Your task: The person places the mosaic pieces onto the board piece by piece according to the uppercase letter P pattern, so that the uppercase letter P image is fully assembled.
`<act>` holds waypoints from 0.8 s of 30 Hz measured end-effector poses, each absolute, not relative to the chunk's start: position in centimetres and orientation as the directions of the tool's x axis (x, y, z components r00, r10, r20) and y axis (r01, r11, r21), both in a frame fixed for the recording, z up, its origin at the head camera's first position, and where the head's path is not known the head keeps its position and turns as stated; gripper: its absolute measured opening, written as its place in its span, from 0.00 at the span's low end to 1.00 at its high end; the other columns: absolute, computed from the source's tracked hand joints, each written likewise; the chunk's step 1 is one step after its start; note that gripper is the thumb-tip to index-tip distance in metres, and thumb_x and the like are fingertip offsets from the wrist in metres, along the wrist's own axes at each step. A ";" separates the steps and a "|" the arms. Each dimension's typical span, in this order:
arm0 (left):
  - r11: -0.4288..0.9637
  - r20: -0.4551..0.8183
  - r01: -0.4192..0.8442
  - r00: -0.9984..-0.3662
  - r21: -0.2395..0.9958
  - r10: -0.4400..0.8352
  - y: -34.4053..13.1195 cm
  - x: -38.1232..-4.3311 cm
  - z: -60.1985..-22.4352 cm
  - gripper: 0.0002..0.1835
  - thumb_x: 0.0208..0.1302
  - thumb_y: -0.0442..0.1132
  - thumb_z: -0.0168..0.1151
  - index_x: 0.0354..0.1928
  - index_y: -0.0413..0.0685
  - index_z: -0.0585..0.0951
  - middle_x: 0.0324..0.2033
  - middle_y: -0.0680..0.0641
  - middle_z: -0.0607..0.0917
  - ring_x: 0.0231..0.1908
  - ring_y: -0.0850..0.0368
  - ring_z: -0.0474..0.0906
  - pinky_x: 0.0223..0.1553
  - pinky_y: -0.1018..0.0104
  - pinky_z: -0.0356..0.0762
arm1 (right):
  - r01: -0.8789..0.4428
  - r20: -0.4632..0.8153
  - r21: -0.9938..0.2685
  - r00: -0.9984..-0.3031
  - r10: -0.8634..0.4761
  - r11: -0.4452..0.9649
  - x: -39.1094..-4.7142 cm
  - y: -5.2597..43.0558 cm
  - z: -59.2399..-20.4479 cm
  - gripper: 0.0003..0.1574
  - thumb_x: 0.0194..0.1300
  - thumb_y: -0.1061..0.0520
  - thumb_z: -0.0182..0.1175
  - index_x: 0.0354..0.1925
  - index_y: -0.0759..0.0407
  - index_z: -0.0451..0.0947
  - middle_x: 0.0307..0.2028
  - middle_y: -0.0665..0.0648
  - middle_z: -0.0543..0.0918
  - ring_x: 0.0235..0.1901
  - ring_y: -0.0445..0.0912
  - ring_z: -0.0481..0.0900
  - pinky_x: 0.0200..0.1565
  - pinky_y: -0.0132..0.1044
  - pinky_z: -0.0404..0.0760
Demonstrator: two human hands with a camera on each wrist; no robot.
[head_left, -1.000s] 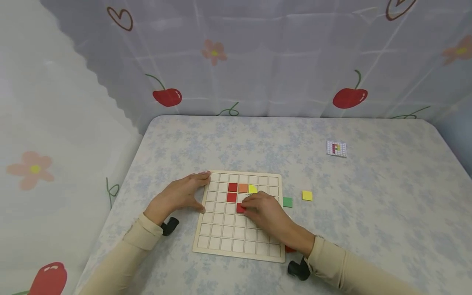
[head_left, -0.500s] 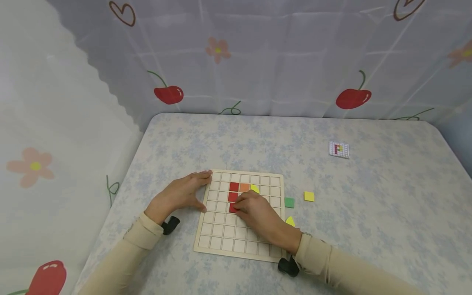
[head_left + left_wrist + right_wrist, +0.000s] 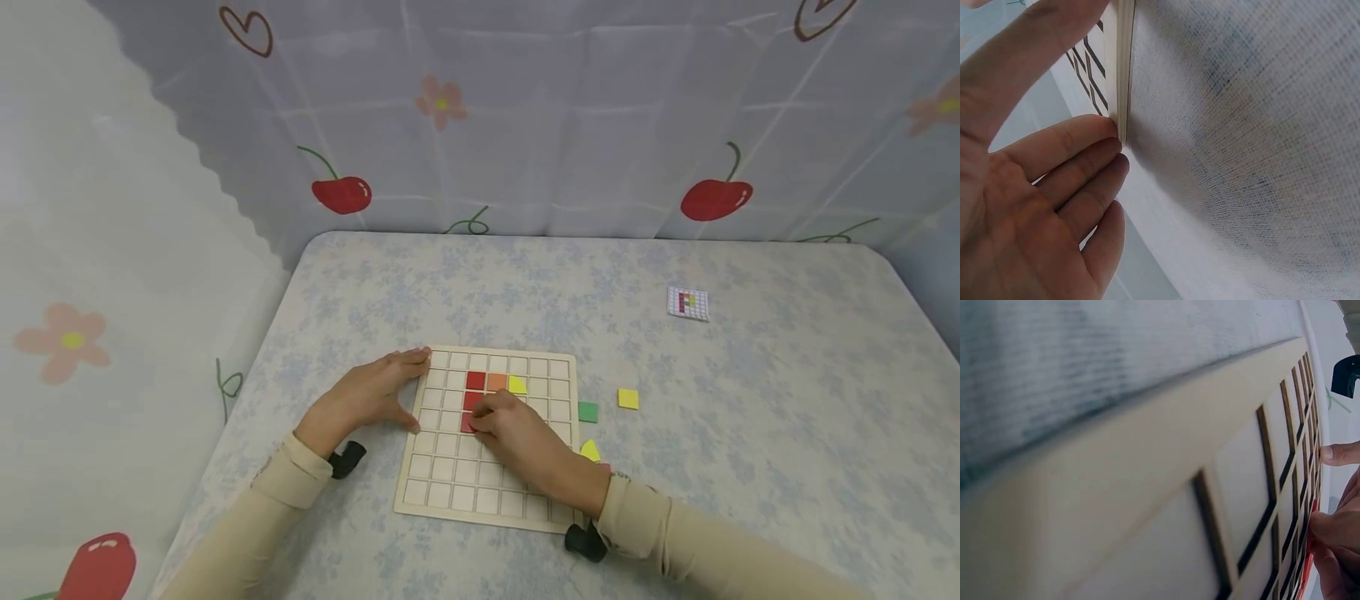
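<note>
At the lower middle of the head view, a wooden grid board (image 3: 486, 500) lay flat on a floral-patterned surface (image 3: 780, 417), the left hand (image 3: 367, 396) at its left edge and the right hand (image 3: 528, 442) over its middle. The left grip was released, its fingers nearly straight and their tips touching the board's rim, the thumb apart from them. The right grip was clenched, fingertips and thumb pinching the lowest red square (image 3: 467, 423), which sat beneath two more red squares (image 3: 473, 401) in one column. Right of the top one came an orange square (image 3: 497, 382), then a yellow rounded piece (image 3: 517, 385). Just beside the board's right edge lay a green square (image 3: 588, 412), with a yellow square (image 3: 627, 399) farther right and a yellow pointed piece (image 3: 590, 450) below, near a partly hidden reddish piece (image 3: 604, 468) by the right wrist. Toward the upper right, well apart, was a small card (image 3: 687, 303) showing a coloured grid. A curtain (image 3: 570, 125) printed with cherries and flowers filled the upper frame.
</note>
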State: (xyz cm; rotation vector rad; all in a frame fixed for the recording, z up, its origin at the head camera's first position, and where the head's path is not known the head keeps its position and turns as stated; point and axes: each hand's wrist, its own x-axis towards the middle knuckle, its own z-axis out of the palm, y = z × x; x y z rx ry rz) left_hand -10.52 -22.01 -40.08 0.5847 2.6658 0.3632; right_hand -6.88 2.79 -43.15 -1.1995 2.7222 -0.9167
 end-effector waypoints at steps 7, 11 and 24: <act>0.883 -0.312 0.343 -0.842 0.321 0.441 -21.9 -10.6 -40.2 0.53 0.44 0.51 0.81 0.72 0.41 0.66 0.74 0.45 0.60 0.72 0.44 0.57 0.60 0.47 0.71 | -0.672 0.214 -0.532 -0.695 -0.686 0.515 -6.6 3.2 -42.9 0.10 0.63 0.64 0.67 0.43 0.63 0.88 0.44 0.55 0.84 0.48 0.47 0.79 0.47 0.34 0.82; 0.883 -0.311 0.346 -0.842 0.318 0.441 -21.9 -10.4 -40.3 0.52 0.44 0.51 0.81 0.71 0.40 0.67 0.74 0.45 0.60 0.72 0.44 0.57 0.60 0.47 0.71 | -0.659 0.224 -0.548 -0.709 -0.668 0.516 -6.1 4.0 -42.6 0.11 0.63 0.65 0.66 0.45 0.61 0.88 0.44 0.54 0.85 0.48 0.47 0.80 0.49 0.36 0.81; 0.878 -0.296 0.351 -0.844 0.326 0.448 -22.1 -10.3 -40.0 0.52 0.44 0.50 0.81 0.71 0.40 0.67 0.74 0.45 0.60 0.71 0.42 0.57 0.60 0.44 0.71 | -0.474 0.166 -0.642 -0.853 -0.495 0.603 -3.7 11.1 -42.8 0.15 0.57 0.65 0.71 0.45 0.58 0.88 0.43 0.49 0.85 0.45 0.45 0.81 0.42 0.35 0.83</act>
